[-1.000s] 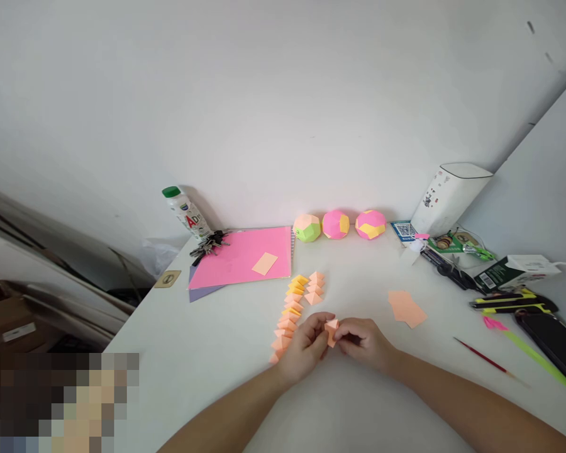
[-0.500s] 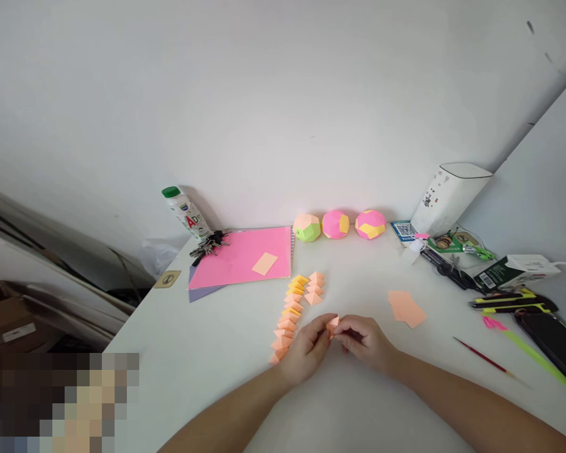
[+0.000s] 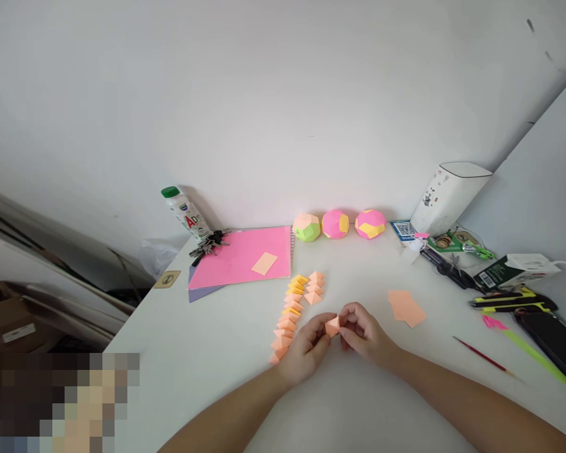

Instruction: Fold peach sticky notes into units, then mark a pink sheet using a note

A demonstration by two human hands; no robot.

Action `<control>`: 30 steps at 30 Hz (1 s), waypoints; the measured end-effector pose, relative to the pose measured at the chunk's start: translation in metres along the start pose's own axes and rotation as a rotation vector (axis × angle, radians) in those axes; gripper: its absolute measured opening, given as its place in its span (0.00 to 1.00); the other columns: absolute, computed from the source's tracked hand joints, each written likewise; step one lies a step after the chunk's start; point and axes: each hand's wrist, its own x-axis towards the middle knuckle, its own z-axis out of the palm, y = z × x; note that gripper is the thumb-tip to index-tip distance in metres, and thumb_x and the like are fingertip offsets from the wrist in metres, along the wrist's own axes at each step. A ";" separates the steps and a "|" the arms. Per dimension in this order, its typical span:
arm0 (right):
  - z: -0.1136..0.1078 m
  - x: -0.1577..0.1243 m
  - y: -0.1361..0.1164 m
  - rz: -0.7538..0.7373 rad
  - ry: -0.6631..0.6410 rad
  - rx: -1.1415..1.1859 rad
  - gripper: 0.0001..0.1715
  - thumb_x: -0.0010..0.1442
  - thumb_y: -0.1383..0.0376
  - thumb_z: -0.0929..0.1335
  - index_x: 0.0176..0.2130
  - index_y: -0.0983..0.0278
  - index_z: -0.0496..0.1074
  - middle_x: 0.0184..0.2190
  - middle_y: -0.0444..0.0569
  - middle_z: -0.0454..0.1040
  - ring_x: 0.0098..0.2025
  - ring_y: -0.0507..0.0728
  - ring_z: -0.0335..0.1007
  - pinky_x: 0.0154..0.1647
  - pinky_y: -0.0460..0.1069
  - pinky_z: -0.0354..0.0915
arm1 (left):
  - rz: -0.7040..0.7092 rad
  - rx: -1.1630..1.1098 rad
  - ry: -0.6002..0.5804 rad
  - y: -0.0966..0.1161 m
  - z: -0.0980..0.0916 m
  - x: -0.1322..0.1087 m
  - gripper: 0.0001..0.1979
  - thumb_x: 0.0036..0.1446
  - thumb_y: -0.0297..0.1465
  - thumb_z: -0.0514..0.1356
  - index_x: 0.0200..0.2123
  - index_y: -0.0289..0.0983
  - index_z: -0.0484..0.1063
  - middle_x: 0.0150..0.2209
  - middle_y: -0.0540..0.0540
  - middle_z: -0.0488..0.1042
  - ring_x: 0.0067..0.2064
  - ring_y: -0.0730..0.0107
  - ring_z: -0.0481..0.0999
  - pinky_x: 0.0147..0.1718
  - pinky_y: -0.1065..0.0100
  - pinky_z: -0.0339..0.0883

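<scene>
– Grip state, both hands?

– Left hand (image 3: 306, 349) and right hand (image 3: 365, 333) meet fingertip to fingertip. Both close narrowly on one orange folded paper unit (image 3: 332, 326) and pinch it between them. Fingers curl inward on each side.

– Unit position?

– Directly between the two hands, raised just off the table (image 3: 207, 340). One triangular face shows; the rest is hidden by fingers.

– Items left of the grip?

– Row (image 3: 287, 318) of like units, orange and yellow. It starts just beside the left hand and runs away toward the wall. Whether the hand touches its near end cannot be told. A shorter stack (image 3: 315, 287) lies just beside the row's far end.

– Items right of the grip?

– Flat orange sheets (image 3: 405, 307), near the right hand but apart from it. Farther right and closer to the person lies a thin red stick (image 3: 483, 358). A yellow-and-black cutter (image 3: 512, 302) lies well apart, at the far right.

– Items beyond the grip?

– Pink notebook (image 3: 236, 258), beyond and left, with one orange slip (image 3: 265, 263) lying on it. Keys (image 3: 210, 244) touch its far left corner, and a bottle (image 3: 183, 211) leans just behind them. Three paper balls (image 3: 336, 224) stand in a line at the wall, straight beyond the grip. A white box (image 3: 448, 195) leans beyond and right.
</scene>
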 end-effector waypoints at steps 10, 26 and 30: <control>0.001 0.003 0.005 -0.117 -0.028 -0.264 0.06 0.52 0.70 0.66 0.35 0.64 0.68 0.23 0.40 0.62 0.22 0.49 0.55 0.21 0.44 0.56 | 0.131 0.118 -0.029 0.002 0.001 -0.002 0.18 0.61 0.35 0.54 0.54 0.38 0.61 0.26 0.54 0.57 0.26 0.74 0.58 0.26 0.71 0.54; -0.001 0.001 0.001 -0.113 -0.024 -0.263 0.06 0.45 0.72 0.63 0.27 0.63 0.63 0.20 0.39 0.58 0.22 0.49 0.53 0.22 0.45 0.53 | 0.098 0.098 -0.050 0.004 0.000 -0.002 0.17 0.59 0.31 0.54 0.52 0.38 0.63 0.24 0.55 0.54 0.25 0.77 0.55 0.24 0.73 0.52; 0.000 0.002 0.003 -0.092 -0.027 -0.281 0.08 0.46 0.72 0.64 0.24 0.62 0.58 0.20 0.39 0.58 0.21 0.48 0.51 0.21 0.45 0.50 | 0.060 0.156 -0.028 0.005 0.000 -0.002 0.19 0.57 0.31 0.56 0.53 0.39 0.63 0.23 0.56 0.56 0.23 0.77 0.56 0.23 0.73 0.52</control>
